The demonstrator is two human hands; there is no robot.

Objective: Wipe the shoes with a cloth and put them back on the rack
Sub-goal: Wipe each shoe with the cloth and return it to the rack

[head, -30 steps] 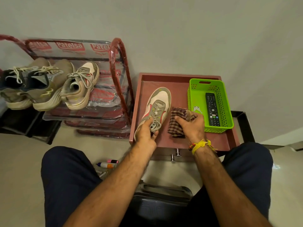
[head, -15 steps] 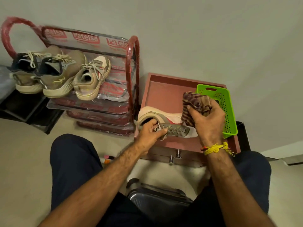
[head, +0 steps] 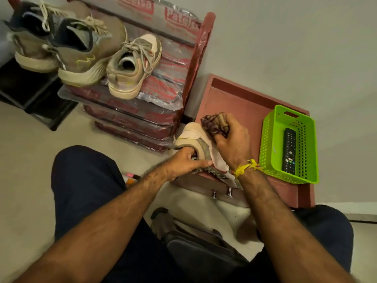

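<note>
The left hand (head: 186, 160) still grips the shoe (head: 201, 146) at its opening, now tilted heel-up. Just beyond, the right hand (head: 232, 142) clutches the cloth (head: 214, 123), moved onto the heel. Left of the grip, the rack (head: 195, 64) holds three shoes.

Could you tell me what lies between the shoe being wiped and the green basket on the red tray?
In the head view, the right hand gripping the checked cloth sits between the shoe and the green basket, over a bare strip of the red tray.
</note>
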